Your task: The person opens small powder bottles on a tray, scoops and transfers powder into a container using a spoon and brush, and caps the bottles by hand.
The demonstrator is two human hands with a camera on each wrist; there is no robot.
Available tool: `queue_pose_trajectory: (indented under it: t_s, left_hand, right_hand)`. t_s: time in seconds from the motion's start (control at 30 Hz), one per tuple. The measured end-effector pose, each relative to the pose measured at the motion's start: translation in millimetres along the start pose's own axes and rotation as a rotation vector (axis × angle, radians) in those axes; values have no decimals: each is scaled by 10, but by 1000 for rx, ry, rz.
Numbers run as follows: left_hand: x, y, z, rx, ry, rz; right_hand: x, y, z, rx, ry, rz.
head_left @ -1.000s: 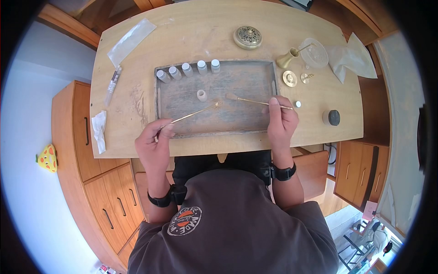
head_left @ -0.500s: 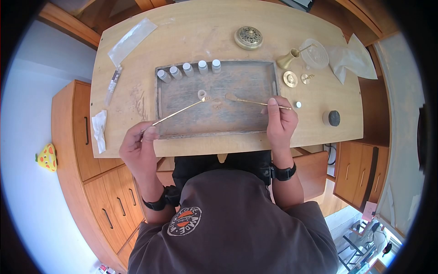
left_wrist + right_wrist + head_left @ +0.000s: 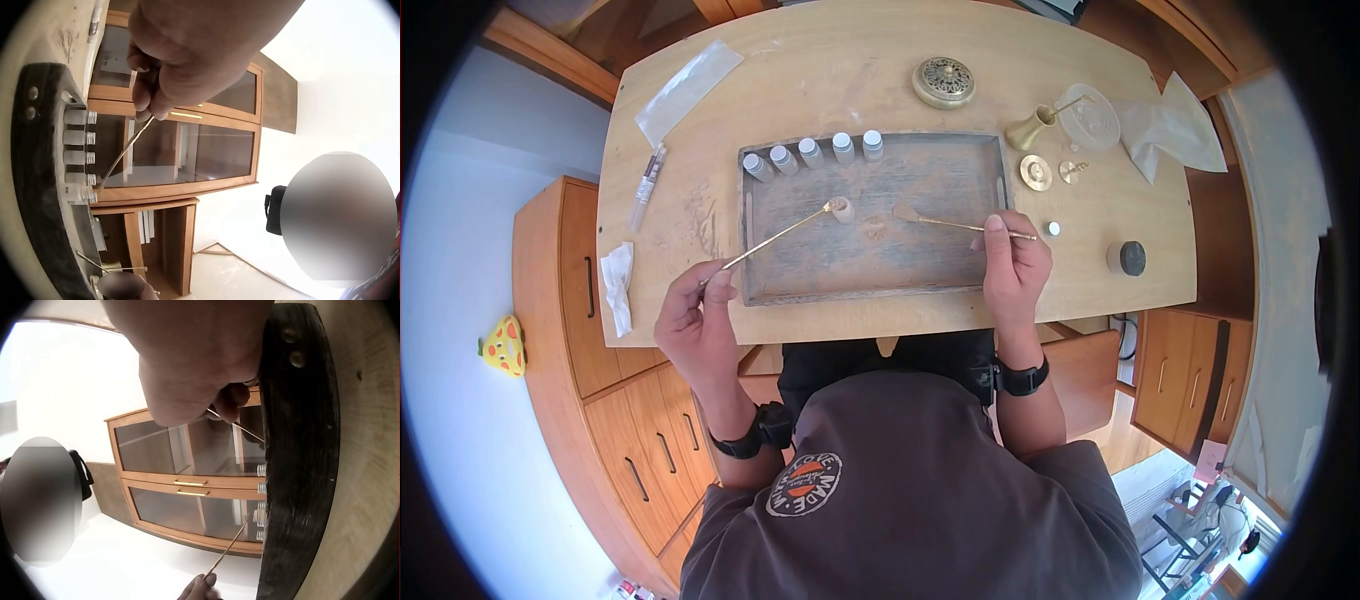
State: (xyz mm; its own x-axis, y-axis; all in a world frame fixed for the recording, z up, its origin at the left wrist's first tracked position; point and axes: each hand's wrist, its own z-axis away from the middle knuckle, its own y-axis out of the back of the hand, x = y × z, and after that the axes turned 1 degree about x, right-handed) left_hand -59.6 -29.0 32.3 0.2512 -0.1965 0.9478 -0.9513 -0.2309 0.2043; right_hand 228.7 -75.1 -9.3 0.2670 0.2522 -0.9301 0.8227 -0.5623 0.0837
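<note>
My left hand (image 3: pixel 700 318) pinches the end of a long thin brass spoon (image 3: pixel 780 238). Its tip, carrying some brownish powder, lies right at the mouth of a small uncapped bottle (image 3: pixel 845 212) in the wooden tray (image 3: pixel 930 268). Over the tray's right edge, my right hand (image 3: pixel 1016 268) grips a slim brass tool (image 3: pixel 960 223) with a flat, brownish, widened end. That end is beside a small patch of brown powder (image 3: pixel 874 231). The left wrist view shows the spoon's shaft (image 3: pixel 128 149) slanting down from the fingertips; the right wrist view partly hides the other tool behind the tray wall.
Several white-capped bottles (image 3: pixel 811 152) line the tray's back left. A pierced-lid brass burner (image 3: pixel 943 82), brass vase (image 3: pixel 1030 130), brass disc (image 3: pixel 1035 172) and clear dish (image 3: pixel 1090 118) stand behind and right. A white cap (image 3: pixel 1053 228) and dark-lidded jar (image 3: pixel 1129 259) are beside my right hand.
My left hand has moved left and slightly down, bringing the spoon tip from the powder patch to the bottle's mouth. My right hand and its tool have barely moved.
</note>
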Motion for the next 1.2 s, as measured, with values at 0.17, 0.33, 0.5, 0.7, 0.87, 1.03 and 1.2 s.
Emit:
queue_pose_trajectory:
  t_s: [0.17,0.33,0.5,0.7,0.87,1.03,1.2]
  left_hand:
    - [13,-20,4,-3,-45,-58]
    - [24,-23,7,-13,-110,-129]
    - [24,-14,11,-8,-176,-192]
    - [48,-22,23,-12,-188,-216]
    - [32,-30,28,-10,-190,-216]
    - [37,-45,28,-10,-194,-203]
    - [38,-44,25,-16,-207,-228]
  right_hand:
    - [18,3,4,-2,1,5]
    - [9,0,0,-12,5,0]
    - [13,-1,5,-11,-5,1]
    - [20,1,6,-12,-9,6]
    - [22,-2,5,-9,-10,4]
    - [41,5,4,-17,3,6]
    - [24,2,4,-16,-7,15]
